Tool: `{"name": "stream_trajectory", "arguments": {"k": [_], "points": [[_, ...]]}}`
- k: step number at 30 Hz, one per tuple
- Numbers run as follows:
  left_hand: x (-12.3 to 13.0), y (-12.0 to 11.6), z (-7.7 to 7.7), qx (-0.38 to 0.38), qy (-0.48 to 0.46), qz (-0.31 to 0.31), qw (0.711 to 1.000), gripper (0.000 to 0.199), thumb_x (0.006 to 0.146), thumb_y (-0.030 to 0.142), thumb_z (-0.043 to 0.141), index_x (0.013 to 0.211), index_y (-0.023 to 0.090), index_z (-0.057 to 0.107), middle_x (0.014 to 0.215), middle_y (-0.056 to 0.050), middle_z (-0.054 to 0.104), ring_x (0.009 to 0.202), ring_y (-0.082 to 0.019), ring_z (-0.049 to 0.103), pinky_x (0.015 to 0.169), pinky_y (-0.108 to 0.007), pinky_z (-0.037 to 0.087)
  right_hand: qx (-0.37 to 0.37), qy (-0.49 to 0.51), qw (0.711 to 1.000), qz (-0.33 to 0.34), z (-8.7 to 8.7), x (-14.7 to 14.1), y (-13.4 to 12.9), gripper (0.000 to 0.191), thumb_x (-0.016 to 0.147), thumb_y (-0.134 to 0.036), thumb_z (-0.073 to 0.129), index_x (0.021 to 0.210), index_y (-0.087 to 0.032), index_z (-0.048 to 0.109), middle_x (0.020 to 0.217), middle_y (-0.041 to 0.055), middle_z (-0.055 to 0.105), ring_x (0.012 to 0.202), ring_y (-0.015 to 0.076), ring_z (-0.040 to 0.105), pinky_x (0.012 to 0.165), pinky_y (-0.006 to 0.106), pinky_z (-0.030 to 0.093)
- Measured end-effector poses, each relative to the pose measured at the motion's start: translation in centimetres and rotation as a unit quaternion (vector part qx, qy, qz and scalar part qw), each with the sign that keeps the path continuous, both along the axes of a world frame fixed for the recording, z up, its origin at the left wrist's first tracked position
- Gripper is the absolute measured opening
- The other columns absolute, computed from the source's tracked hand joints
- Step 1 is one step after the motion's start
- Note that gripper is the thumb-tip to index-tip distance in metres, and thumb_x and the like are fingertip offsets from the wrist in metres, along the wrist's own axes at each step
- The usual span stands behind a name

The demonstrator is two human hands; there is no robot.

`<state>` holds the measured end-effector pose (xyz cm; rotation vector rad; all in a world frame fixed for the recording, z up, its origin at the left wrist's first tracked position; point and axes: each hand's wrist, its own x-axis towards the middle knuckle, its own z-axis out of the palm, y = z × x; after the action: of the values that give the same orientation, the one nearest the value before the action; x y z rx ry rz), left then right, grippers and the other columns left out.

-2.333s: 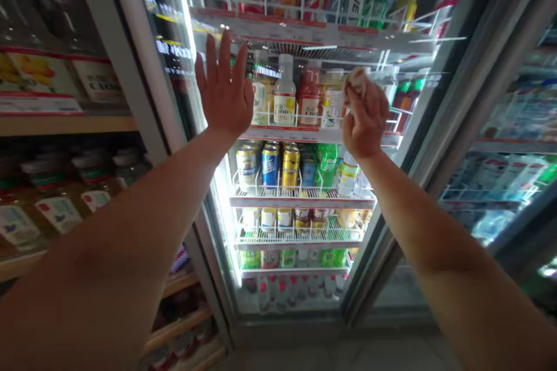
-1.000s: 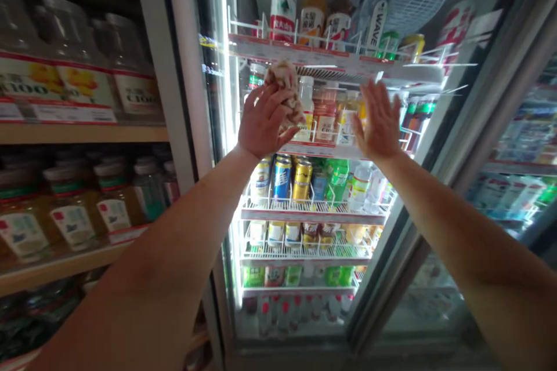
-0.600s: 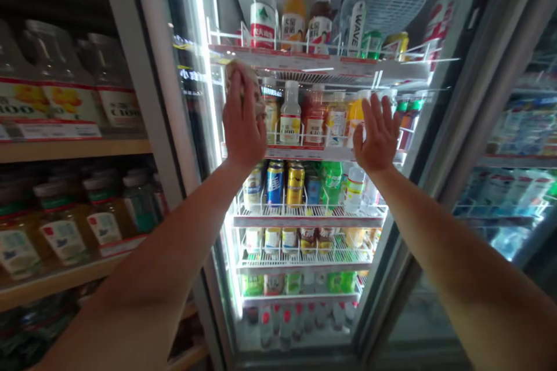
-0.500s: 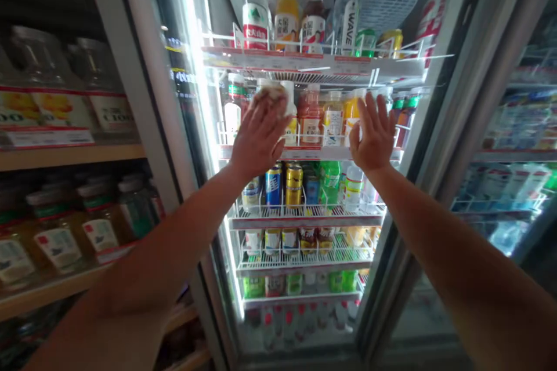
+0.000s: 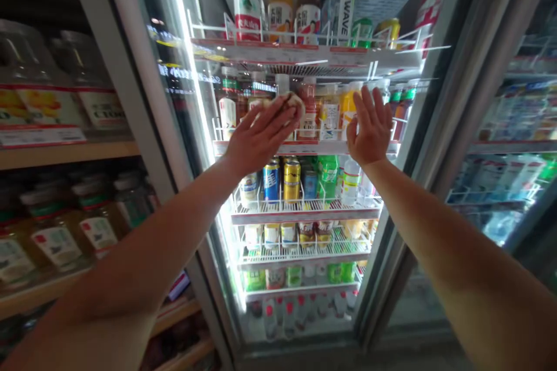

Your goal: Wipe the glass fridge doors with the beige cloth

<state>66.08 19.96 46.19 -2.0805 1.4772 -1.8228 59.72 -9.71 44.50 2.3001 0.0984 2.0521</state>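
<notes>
A tall glass-fronted drinks cooler stands in front of me, its metal frame (image 5: 429, 122) on the right. My left hand (image 5: 261, 134) presses a crumpled pale cloth (image 5: 293, 105) against the glass, fingers pointing up and right, at the height of the second shelf. The cloth shows past the fingertips; the palm side is hidden. To the right, my right hand (image 5: 371, 127) rests with fingers spread and nothing in it, apparently flat on the glass. Juice bottles (image 5: 331, 113) stand behind the pane between the two hands.
Inside the cooler, tall bottles (image 5: 248, 11) fill the top shelf and cans (image 5: 291, 179) stand below the hands. At the left, a wooden shelf (image 5: 69, 155) holds jars (image 5: 54, 240). Another glass-fronted cooler (image 5: 500, 148) is on the right.
My left hand has moved right and slightly down with the cloth, its fingers now tilted more to the right. My right hand stays spread in nearly the same place.
</notes>
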Motion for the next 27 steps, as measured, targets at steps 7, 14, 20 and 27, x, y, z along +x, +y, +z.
{"name": "stream_trajectory", "arguments": {"k": [7,14,20,27], "points": [[0.6,-0.1,1.2,-0.121,-0.024,-0.018,0.992,0.051,0.106,0.028,0.037,0.156,0.020,0.038,0.167,-0.003,0.029,0.158,-0.029,0.012,0.129,-0.058,0.024,0.010,0.017,1.000,0.001,0.0,-0.1,0.0,0.063,0.098,-0.025,0.031,0.161,-0.029,0.030,0.164,0.0032,0.039,0.156,0.0254,0.025,0.124,0.059,0.024],[-0.8,-0.9,0.5,0.072,0.006,-0.005,0.997,0.051,0.105,0.024,0.041,0.156,0.032,0.040,0.160,-0.002,0.043,0.155,-0.024,0.026,0.129,-0.050,0.021,0.011,0.022,1.000,0.006,-0.1,0.1,-0.2,0.065,0.098,-0.025,0.031,0.162,-0.029,0.027,0.165,0.0026,0.036,0.157,0.0264,0.023,0.124,0.059,0.022],[0.2,-0.1,0.4,-0.087,0.002,-0.011,0.996,0.048,0.105,0.029,0.042,0.153,0.026,0.046,0.163,-0.007,0.038,0.157,-0.031,0.014,0.128,-0.058,0.018,0.010,0.029,1.000,0.004,0.0,-0.2,-0.1,0.064,0.098,-0.026,0.031,0.162,-0.027,0.028,0.165,0.0046,0.036,0.157,0.0283,0.023,0.124,0.060,0.023],[-0.4,0.2,-1.6,0.094,-0.004,-0.009,0.996,0.045,0.104,0.023,0.047,0.148,0.033,0.050,0.157,-0.001,0.047,0.153,-0.024,0.032,0.128,-0.051,0.026,0.007,0.016,1.000,0.008,0.1,-0.1,-0.2,0.063,0.097,-0.026,0.031,0.161,-0.029,0.031,0.163,0.0035,0.039,0.156,0.0270,0.026,0.123,0.059,0.024]]}}
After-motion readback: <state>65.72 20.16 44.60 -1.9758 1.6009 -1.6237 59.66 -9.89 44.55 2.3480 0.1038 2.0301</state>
